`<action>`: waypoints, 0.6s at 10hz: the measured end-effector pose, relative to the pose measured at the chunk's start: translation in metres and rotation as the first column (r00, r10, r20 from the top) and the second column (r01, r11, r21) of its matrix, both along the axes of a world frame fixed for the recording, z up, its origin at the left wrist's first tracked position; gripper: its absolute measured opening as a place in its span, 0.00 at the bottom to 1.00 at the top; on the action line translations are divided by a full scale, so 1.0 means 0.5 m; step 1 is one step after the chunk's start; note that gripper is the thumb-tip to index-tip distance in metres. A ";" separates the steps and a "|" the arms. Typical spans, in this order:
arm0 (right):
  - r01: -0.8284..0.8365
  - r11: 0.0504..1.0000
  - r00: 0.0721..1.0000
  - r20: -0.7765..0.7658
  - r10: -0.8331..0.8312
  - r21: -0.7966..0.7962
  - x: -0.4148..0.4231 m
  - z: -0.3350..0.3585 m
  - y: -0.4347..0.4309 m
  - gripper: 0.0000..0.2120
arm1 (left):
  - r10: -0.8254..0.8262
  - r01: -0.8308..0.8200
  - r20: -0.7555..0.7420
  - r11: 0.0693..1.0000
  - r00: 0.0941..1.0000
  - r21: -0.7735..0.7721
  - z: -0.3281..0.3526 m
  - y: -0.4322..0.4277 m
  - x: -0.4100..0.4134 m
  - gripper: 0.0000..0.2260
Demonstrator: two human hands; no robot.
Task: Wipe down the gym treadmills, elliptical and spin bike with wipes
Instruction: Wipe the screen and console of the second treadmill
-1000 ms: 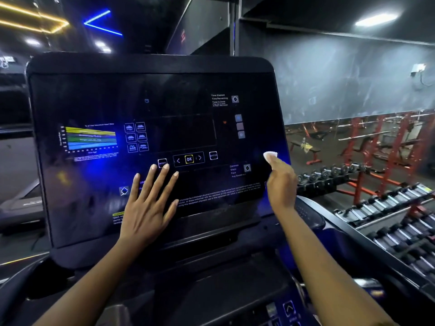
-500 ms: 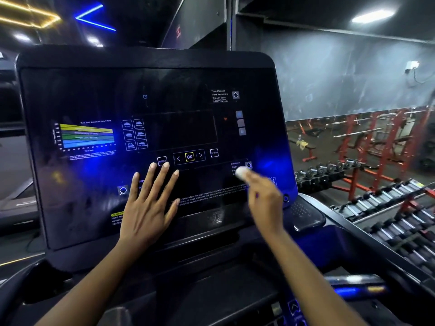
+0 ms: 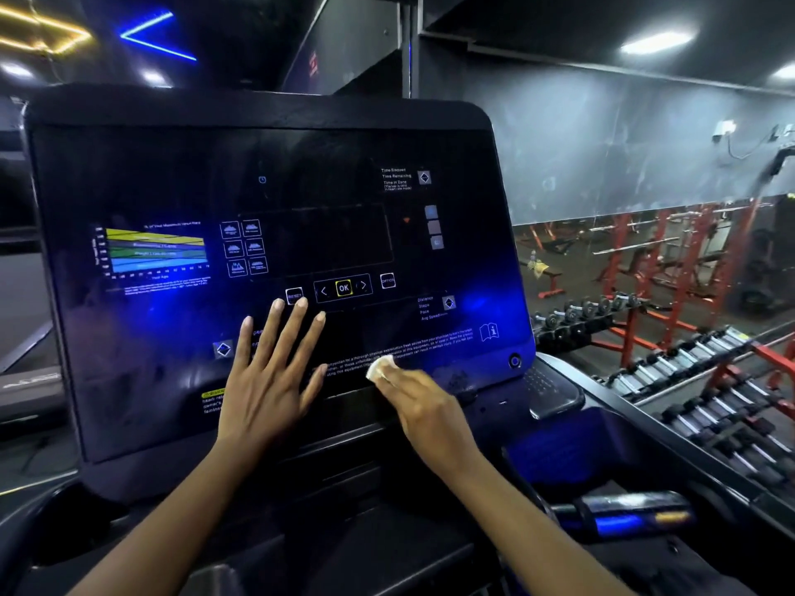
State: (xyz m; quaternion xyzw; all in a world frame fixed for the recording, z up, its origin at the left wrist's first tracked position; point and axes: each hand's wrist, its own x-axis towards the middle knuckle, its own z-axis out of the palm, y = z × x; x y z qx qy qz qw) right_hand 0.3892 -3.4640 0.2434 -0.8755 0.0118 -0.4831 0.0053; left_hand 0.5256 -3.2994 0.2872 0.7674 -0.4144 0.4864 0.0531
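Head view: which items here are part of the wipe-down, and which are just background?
In use:
treadmill console, being wiped
white wipe, pinched in the right hand
left hand, flat on the console, fingers spread

Background:
dumbbell racks
red weight frames
neighbouring treadmill

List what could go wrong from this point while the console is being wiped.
1. The left hand lies flat on the console, fingertips at the RESET key; it may trigger it or leave smears.
2. The wipe under the right hand is small, so much of the panel could be missed.
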 end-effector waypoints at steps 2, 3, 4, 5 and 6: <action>0.244 0.938 0.944 0.162 -0.288 0.248 -0.042 0.078 -0.175 0.16 | -0.003 0.003 -0.016 1.000 1.000 0.007 0.001 0.001 0.000 0.27; 0.308 0.892 0.923 0.124 -0.364 0.332 -0.036 0.078 -0.197 0.18 | -0.006 0.006 -0.011 1.000 1.000 0.003 0.000 0.001 -0.001 0.27; 0.276 0.916 0.948 0.074 -0.309 0.291 -0.012 0.041 -0.106 0.23 | -0.015 0.015 -0.010 1.000 1.000 -0.009 0.001 0.000 -0.002 0.27; 0.159 0.970 0.986 0.019 -0.166 0.186 -0.020 0.012 -0.031 0.20 | -0.018 0.018 0.001 1.000 1.000 -0.005 0.002 0.001 0.000 0.27; 0.094 0.979 0.994 0.028 -0.101 0.178 -0.062 0.005 -0.053 0.20 | -0.019 0.019 -0.001 1.000 1.000 -0.009 0.000 0.000 -0.001 0.27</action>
